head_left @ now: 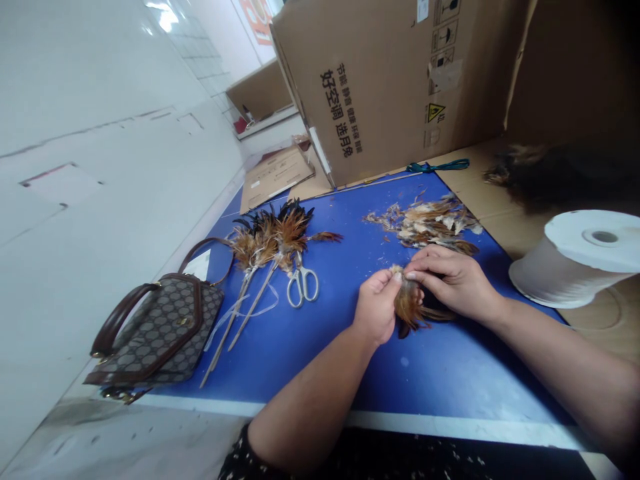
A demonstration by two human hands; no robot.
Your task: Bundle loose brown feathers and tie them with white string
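Single head-worn view, from above near edge of table (pixel 295 347), facing forward and steeply down across it. Forearms (pixel 315 407) enter from bottom and right; left hand (pixel 376 307) and right hand (pixel 453 280) close to lens, right of centre. Wide field: wall (pixel 125 167) at left, large carton (pixel 395 93) beyond, farther off.

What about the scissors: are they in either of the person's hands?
No, the scissors lie on the blue table, while the left hand holds a feather bunch and the right hand pinches at its top.
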